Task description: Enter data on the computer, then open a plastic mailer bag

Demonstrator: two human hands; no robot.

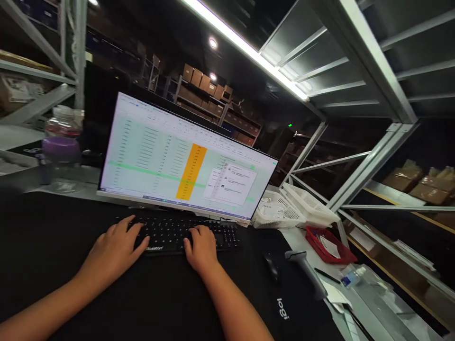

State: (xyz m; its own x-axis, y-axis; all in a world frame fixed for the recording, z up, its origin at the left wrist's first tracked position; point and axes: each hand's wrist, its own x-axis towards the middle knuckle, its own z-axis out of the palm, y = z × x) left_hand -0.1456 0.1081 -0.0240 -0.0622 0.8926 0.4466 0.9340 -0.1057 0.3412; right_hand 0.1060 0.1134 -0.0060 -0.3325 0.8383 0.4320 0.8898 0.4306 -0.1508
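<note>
A black keyboard (167, 234) lies on a large black desk mat (152, 298) in front of me. My left hand (115, 244) rests at its left end, fingers spread over the keys and thumb stretched toward the front edge. Over the keys right of the middle is my right hand (202, 246), its fingers slightly curled, with no object seen in it. Behind the keyboard stands a monitor (152, 151) showing a spreadsheet with an orange column, a green row and a small pop-up window. A black mouse (271, 267) sits on the mat, apart from my right hand.
Right of the mouse lies a grey barcode scanner (307, 272). Beyond it are a red basket (330, 255), white baskets (279, 222), a pen (327, 275) and a small bottle (353, 276). A purple-banded clear bottle (62, 149) stands at left. Metal shelving (369, 166) rises at right.
</note>
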